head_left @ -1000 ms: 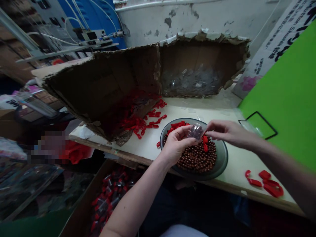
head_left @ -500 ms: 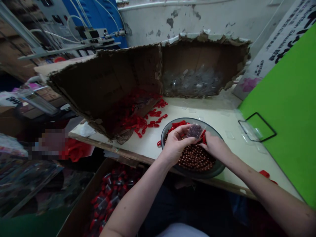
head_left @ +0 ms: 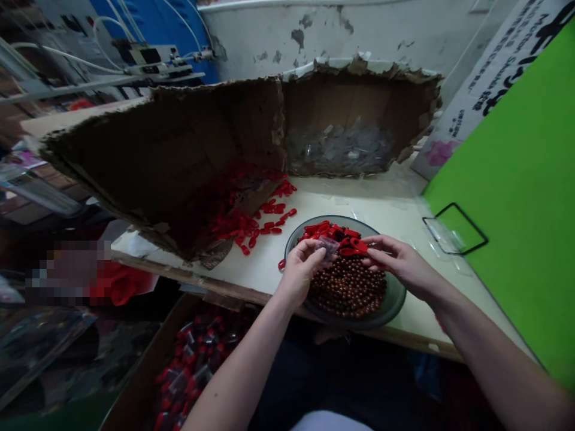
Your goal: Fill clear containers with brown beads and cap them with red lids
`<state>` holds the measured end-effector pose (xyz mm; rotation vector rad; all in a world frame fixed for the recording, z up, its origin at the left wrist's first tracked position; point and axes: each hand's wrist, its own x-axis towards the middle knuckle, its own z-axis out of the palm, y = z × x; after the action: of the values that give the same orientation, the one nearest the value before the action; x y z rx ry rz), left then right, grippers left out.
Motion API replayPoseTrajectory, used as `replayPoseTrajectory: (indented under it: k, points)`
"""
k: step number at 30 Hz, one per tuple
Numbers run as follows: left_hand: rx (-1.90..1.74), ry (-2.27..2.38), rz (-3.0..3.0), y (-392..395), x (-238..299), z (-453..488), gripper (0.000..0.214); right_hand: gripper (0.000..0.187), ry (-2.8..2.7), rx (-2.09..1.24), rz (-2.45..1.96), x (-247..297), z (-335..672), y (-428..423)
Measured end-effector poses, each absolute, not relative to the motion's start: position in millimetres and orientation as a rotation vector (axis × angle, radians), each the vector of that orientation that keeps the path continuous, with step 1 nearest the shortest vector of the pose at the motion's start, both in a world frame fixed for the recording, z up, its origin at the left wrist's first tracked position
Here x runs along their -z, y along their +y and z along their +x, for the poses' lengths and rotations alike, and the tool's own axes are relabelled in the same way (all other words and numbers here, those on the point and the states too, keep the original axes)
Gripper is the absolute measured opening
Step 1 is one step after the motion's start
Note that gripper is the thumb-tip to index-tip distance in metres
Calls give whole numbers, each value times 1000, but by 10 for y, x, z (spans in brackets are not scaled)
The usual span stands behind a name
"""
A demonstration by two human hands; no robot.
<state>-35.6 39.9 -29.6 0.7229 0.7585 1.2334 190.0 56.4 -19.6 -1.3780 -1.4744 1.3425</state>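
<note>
1. at the far left, a red bundle is lying low, and higher up a machine with pale hoses is standing behind a torn cardboard box
2. the torn cardboard box is lying with its open side facing the person, and loose red pieces are spilling from it onto the white table
3. below the table edge, a lower box is holding a heap of red-and-clear containers
4. the left hand is reaching over the left side of a bowl, its thumb and fingers grasping a small clear container; something dark is showing inside, too blurred to make out
5. the clear container is tilting above the bowl, just left of the right hand's fingertips
6. the bowl is sitting at the near edge of the table, and shiny brown beads are filling much of it, while more red pieces are lying at its far left side
7. behind the bowl, a second cardboard box is holding a pile of clear plastic bits
8. the right hand is pinching a red plastic piece in its fingertips, over the beads
9. at the far right, a green board is leaning in front of a white printed carton, and a black wire loop is showing at its lower left
</note>
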Motion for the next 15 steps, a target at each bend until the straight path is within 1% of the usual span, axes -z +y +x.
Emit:
replayPoseTrajectory:
  k: [4,8,11,15]
  points:
    - [-1183,778,835,417,303,-276,26,42,-1226,-1526,-1238,58,1816,470]
    - [-1131,820,925,432,253,-196,22,43,-1136,-1632,-1170,-32,1748,436]
    - [-1105,828,972,457,241,-165,22,42,-1173,-1646,-1199,-44,1730,435]
    - [-1087,835,985,497,271,-148,23,44,-1305,-1547,-1250,-30,1721,450]
